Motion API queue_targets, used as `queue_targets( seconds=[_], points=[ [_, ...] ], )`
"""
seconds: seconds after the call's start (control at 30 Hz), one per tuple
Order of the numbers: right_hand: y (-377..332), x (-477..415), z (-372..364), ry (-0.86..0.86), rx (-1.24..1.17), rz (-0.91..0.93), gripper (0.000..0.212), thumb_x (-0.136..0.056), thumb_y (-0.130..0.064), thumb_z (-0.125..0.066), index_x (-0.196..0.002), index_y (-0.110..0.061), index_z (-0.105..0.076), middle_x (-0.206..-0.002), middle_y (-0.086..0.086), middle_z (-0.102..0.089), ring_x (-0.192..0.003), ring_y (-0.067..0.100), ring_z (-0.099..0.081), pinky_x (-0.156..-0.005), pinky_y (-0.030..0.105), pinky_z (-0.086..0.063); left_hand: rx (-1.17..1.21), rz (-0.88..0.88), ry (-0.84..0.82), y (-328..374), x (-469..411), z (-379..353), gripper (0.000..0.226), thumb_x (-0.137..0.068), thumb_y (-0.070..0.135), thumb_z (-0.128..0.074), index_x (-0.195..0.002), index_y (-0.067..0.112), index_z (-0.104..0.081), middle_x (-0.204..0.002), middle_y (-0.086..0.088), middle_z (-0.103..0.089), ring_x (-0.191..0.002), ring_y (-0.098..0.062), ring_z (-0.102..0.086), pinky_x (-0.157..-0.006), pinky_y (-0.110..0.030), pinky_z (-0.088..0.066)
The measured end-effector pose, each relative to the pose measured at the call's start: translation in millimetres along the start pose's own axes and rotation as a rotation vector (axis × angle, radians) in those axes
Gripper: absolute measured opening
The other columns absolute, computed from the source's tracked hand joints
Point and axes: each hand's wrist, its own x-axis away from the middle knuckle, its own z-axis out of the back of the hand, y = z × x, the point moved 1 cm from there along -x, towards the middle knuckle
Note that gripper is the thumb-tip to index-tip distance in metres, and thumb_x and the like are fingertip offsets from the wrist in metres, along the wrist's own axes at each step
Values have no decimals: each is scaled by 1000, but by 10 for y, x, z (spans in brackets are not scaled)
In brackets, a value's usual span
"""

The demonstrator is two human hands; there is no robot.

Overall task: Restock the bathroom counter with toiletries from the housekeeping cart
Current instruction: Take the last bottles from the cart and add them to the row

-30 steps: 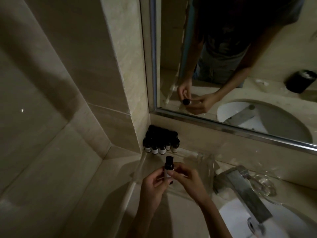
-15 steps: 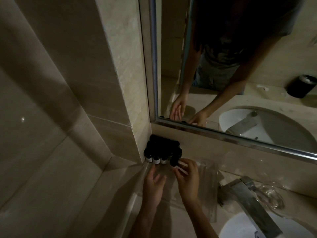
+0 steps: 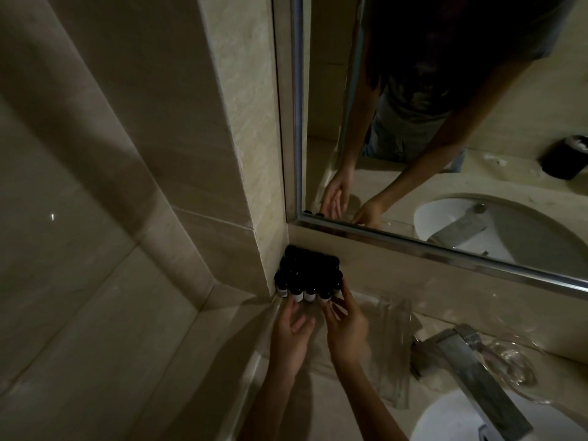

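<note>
Several small dark bottles with white labels [image 3: 307,276] stand packed in the counter's back left corner, against the wall and below the mirror. My right hand [image 3: 345,327] reaches to the group's front right; its straight fingertips touch the front right bottle [image 3: 326,295], with the index finger lying along the group's right side. Just in front of the front row hovers my left hand [image 3: 291,332], its fingers relaxed and spread, holding nothing. The beige stone counter [image 3: 321,405] lies under both wrists.
A clear plastic tray or wrapper [image 3: 394,348] lies on the counter right of my hands. Further right are a metal faucet [image 3: 471,374], a glass dish [image 3: 512,366] and the white sink basin [image 3: 445,423]. The mirror [image 3: 445,128] reflects a person's arms. Tiled walls close the left side.
A second ago both hands held one small bottle above the counter. It now stands at the front right of the group, and my left hand has let go and opened.
</note>
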Motion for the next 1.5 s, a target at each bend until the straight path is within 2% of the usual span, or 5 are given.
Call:
queue_targets(
  seconds=[0.53,0.83,1.13,1.33,1.5],
  points=[
    [25,-8,-37,-17,12,70,54,-84,-7,-70,-134,-19,-51,-117,-9,-59,-100,-12,-56,-79,5,-47,17,-13,-5,-65,-93,-65,51,-89,-1,-60,-133,19,-46,-127,1,-56,-122,-15,-52,-89,-15,-44],
    [-7,18,2,-51,-23,43,56,-83,-12,-73,-134,-17,-51,-123,-7,-53,-99,-10,-56,-77,5,-47,4,10,18,-38,-62,3,54,-89,-4,-58,-140,9,-43,-134,-5,-53,-125,-16,-50,-109,-39,-39],
    [-117,325,318,-69,-14,33,49,-81,-10,-74,-126,-20,-59,-120,-5,-58,-96,2,-60,-83,27,-56,-95,-15,0,88,367,154,53,-90,-2,-57,-141,5,-42,-136,-6,-52,-120,-18,-53,-97,-26,-44],
    [-330,910,722,-97,-70,52,38,-79,-12,-76,-102,-39,-63,-107,-16,-66,-95,-3,-61,-83,28,-55,-288,-155,29,151,1019,468,30,-86,10,-64,-112,25,-64,-119,2,-66,-106,-6,-61,-93,-23,-48],
    [-509,1423,1091,-137,-32,119,26,-80,-20,-76,-104,-29,-71,-106,-16,-68,-94,-2,-63,-84,28,-56,-344,-239,120,151,1655,672,21,-84,15,-70,-101,27,-69,-103,12,-70,-100,-5,-65,-92,-27,-51]
  ],
)
